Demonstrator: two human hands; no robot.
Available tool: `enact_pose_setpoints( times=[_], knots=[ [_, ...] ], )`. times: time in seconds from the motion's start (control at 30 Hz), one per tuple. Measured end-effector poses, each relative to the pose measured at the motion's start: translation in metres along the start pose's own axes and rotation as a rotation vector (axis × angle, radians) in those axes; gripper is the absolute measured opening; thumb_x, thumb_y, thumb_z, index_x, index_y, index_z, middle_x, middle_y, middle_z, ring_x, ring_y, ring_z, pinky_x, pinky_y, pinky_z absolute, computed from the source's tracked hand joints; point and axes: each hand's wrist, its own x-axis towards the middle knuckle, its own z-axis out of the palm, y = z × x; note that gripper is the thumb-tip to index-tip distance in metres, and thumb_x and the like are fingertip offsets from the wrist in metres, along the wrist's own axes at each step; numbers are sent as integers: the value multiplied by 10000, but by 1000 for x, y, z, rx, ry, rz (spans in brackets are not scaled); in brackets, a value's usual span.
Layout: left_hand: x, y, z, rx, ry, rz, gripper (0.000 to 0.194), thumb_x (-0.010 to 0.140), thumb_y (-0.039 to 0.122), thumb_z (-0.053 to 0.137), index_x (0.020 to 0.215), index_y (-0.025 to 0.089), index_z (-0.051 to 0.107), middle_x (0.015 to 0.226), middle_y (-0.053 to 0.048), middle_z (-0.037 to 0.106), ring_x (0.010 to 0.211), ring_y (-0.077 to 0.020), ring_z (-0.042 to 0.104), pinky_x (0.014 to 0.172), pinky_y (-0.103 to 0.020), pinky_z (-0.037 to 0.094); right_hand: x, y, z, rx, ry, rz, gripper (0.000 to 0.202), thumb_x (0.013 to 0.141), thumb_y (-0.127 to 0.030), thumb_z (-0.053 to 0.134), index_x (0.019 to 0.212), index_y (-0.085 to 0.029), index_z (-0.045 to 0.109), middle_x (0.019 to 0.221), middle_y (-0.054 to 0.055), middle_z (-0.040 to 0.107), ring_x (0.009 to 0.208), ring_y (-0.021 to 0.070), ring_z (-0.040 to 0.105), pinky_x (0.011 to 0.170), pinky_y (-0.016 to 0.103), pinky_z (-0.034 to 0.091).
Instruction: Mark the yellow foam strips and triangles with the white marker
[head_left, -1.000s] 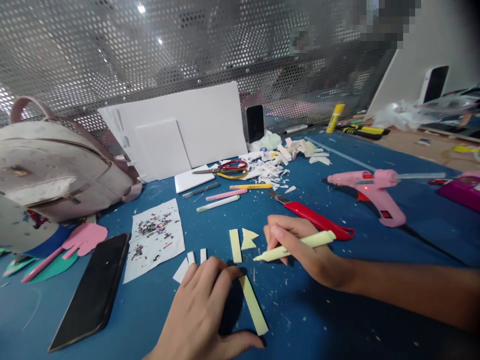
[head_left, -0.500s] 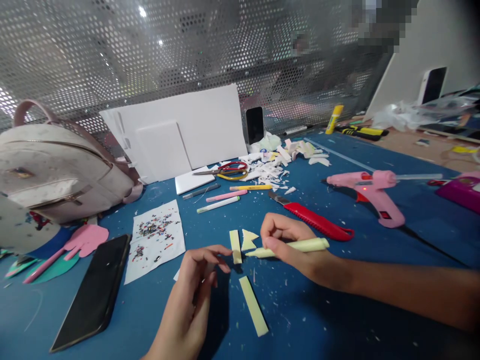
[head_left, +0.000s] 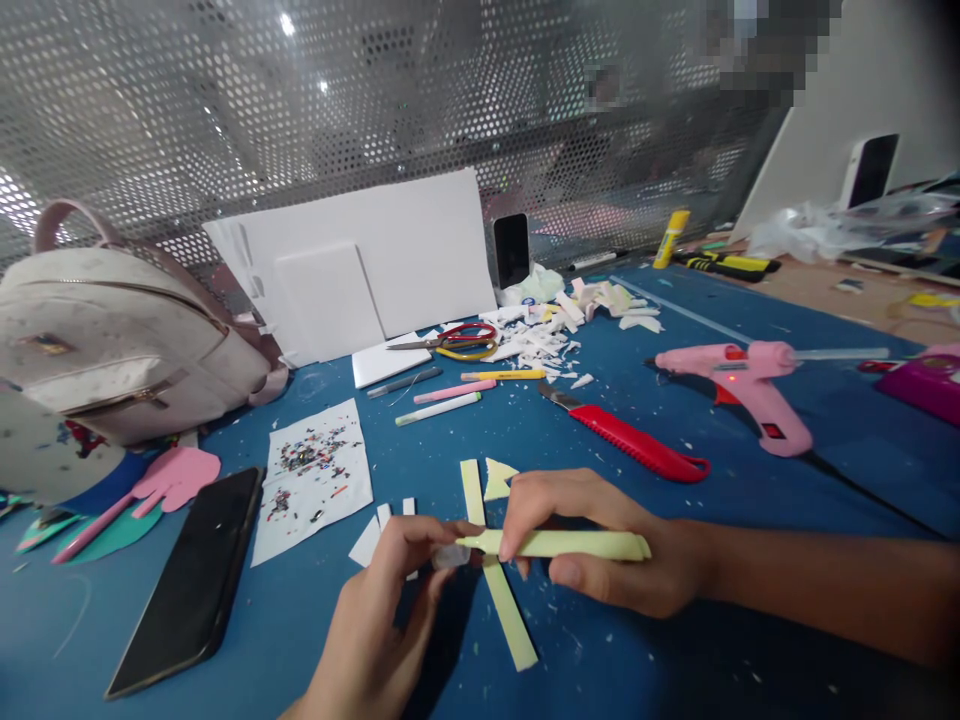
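Both hands are close together over the blue table [head_left: 292, 640], at work on opposite ends of one small operation. Left hand [head_left: 379, 610]: fingertips pinched on a small translucent piece [head_left: 451, 556], possibly a cap, though its form is too blurred to certify. Right hand [head_left: 637, 515]: closed on the pale yellow-green marker [head_left: 570, 544], thumb below and fingers above, the barrel almost level and the tip directed at the left fingertips. Contact between tip and translucent piece cannot be confirmed. Beneath the marker lie the upper pale green strip [head_left: 471, 488] and the lower pale green strip [head_left: 511, 618]; a notched pale piece [head_left: 496, 478] sits just beside the upper one, near the right fingers. In this inspector's judgement, good practice here is to align the marker's axis with the translucent piece, steady the left pinch, and bring the two together straight and gently, as a skewed approach could bend the nib or mark a fingertip. Raising both hands slightly would spare the strips a smear or a nudge. Small white pieces [head_left: 365, 540] lie beside the left hand and warrant the same care. Noted beyond the right hand: a red utility knife [head_left: 637, 440] with its blade exposed, and a pink glue gun [head_left: 765, 378] (its small red light is lit, so treat the nozzle as hot).
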Motion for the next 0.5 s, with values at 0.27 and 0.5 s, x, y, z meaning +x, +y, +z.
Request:
enact_pose_setpoints(
  times=[0.27, 0.5],
  knots=[
    [2, 3, -2, 10, -40, 18, 145, 1056, 185, 466, 1105, 314, 510, 1120, 55, 739, 987, -63, 729, 857, -107, 519, -2, -1, 1, 13, 11, 17, 242, 975, -209, 503, 1087, -78, 673, 867, 91, 687, 784, 154, 629, 753, 287, 489],
    [5, 0, -6, 316, -62, 222, 88, 1082, 247, 446, 1096, 266, 530, 871, 54, 708, 728, -69, 706, 684, -102, 516, -1, 3, 2, -60, 6, -1, 245, 999, -206, 479, 1049, -90, 689, 814, 98, 715, 752, 162, 650, 754, 311, 503]
  ],
)
